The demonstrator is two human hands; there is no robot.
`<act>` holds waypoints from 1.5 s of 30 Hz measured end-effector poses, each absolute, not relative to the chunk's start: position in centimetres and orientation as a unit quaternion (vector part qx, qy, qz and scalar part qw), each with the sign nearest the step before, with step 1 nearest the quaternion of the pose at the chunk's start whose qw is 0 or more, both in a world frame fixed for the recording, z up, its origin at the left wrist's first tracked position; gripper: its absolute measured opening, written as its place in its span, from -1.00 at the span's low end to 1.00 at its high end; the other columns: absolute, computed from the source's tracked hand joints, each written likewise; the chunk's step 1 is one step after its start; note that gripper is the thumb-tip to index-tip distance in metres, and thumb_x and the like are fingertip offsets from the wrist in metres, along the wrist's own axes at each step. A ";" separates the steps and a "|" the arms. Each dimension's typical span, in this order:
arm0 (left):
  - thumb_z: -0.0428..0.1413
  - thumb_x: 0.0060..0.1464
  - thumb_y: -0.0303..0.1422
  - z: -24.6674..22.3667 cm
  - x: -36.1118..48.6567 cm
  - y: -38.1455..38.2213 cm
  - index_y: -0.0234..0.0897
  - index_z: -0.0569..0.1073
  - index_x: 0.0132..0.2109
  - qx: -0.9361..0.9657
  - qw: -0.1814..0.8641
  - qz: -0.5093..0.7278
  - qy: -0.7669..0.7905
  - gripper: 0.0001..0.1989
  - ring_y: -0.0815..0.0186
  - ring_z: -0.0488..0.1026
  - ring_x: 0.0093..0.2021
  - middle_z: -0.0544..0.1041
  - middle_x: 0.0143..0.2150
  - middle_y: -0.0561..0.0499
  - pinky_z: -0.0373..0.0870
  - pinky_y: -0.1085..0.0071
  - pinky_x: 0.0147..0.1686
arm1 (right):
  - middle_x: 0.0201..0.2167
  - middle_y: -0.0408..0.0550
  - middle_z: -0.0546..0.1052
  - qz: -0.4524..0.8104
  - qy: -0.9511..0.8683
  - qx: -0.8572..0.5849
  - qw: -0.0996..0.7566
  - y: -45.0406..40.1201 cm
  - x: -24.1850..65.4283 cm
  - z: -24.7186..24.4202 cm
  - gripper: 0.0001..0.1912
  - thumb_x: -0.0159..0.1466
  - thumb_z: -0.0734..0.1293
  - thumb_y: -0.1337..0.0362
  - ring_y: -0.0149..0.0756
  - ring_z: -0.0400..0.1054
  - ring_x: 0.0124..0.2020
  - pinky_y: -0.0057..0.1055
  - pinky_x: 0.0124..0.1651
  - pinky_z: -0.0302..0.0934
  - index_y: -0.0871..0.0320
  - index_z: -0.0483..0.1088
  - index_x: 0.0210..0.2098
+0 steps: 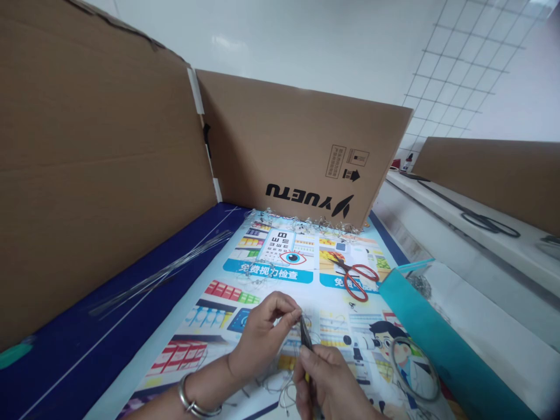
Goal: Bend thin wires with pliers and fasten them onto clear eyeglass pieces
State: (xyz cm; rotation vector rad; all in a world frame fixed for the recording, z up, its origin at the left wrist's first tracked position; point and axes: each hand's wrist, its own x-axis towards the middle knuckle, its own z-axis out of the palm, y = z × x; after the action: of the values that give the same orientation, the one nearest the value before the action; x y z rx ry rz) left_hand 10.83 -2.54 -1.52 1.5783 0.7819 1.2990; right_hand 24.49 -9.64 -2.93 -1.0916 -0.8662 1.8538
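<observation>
My left hand [272, 322], with a silver bangle [195, 402] on its wrist, is closed in a pinch on a thin wire [310, 319], of which only a faint loop shows. Right at those fingertips are the dark jaws of a pair of pliers [305, 335]. My right hand [326, 373] wraps around the pliers' handles, jaws pointing up and away from me. Below and between the hands lie loose, curled wires [286, 394] on the printed sheet. Whether the jaws grip the wire is too small to tell.
Red-handled scissors [356, 279] lie ahead on the right. Straight wires [175, 265] rest along the left. Wire pieces [306, 224] line the foot of a cardboard panel [301, 140]. A wire coil [415, 368] and a teal-edged box [455, 344] are at right.
</observation>
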 end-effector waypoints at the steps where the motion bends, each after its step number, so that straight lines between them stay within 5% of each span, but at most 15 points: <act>1: 0.06 0.05 -0.48 -1.5 10.8 -2.5 -0.28 0.31 -0.39 0.642 0.459 0.527 0.317 -0.92 0.37 0.36 -0.37 0.41 -0.37 0.02 0.32 0.46 -0.36 | -0.79 -0.22 0.31 0.730 -0.345 -0.437 0.396 -9.6 24.5 -2.9 -0.56 0.12 0.23 -0.08 -0.50 0.17 -0.82 -0.61 -0.77 -0.07 0.23 0.27 -0.49; 9: 0.05 0.07 -0.46 -1.3 10.4 -2.1 -0.28 0.29 -0.39 0.657 0.459 0.517 0.301 -0.92 0.39 0.36 -0.41 0.39 -0.39 0.04 0.32 0.46 -0.39 | -0.86 -0.26 0.22 0.663 -0.417 -0.509 0.357 -9.3 25.0 -1.9 -0.55 0.10 0.23 -0.09 -0.56 0.00 -0.86 -0.62 -0.79 -0.20 0.22 0.27 -0.54; 20: 0.00 0.11 -0.45 -0.7 9.9 -1.9 -0.26 0.21 -0.39 0.739 0.377 0.473 0.296 -0.87 0.38 0.30 -0.39 0.34 -0.41 0.05 0.25 0.44 -0.37 | -0.82 -0.29 0.12 0.509 -0.568 -0.591 0.262 -8.7 26.2 -0.5 -0.65 0.15 0.20 0.06 -0.54 -0.01 -0.78 -0.56 -0.69 -0.14 0.19 0.28 -0.59; 31: -0.03 0.12 -0.52 -0.6 9.7 -1.7 -0.27 0.21 -0.42 0.810 0.340 0.422 0.226 -0.84 0.39 0.33 -0.38 0.37 -0.40 0.03 0.24 0.46 -0.37 | -0.72 -0.27 0.01 0.393 -0.683 -0.596 0.156 -8.2 28.1 0.8 -0.63 0.14 0.20 0.15 -0.55 -0.10 -0.64 -0.54 -0.63 -0.26 0.18 0.03 -0.68; 38: 0.02 0.09 -0.49 0.3 9.7 -1.8 -0.28 0.22 -0.44 0.807 0.380 0.391 0.225 -0.84 0.38 0.35 -0.38 0.40 -0.41 0.02 0.26 0.46 -0.38 | -0.73 -0.26 0.13 0.321 -0.745 -0.580 0.066 -8.6 27.9 1.9 -0.67 0.10 0.23 0.16 -0.54 0.01 -0.65 -0.52 -0.60 -0.25 0.18 0.11 -0.68; 45: 0.05 0.07 -0.46 -0.5 9.9 -1.5 -0.28 0.26 -0.43 0.727 0.418 0.455 0.298 -0.86 0.38 0.34 -0.40 0.37 -0.43 0.04 0.28 0.44 -0.38 | -0.72 -0.23 0.20 0.346 -0.701 -0.611 0.127 -8.2 28.5 1.7 -0.67 0.17 0.16 0.14 -0.52 0.11 -0.64 -0.56 -0.62 -0.19 0.18 0.14 -0.64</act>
State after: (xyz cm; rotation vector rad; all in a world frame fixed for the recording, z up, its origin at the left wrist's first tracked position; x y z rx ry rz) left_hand 9.86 -1.47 -0.48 1.8242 0.7479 1.1425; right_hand 28.45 -8.22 1.66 -1.7783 -2.0390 1.0057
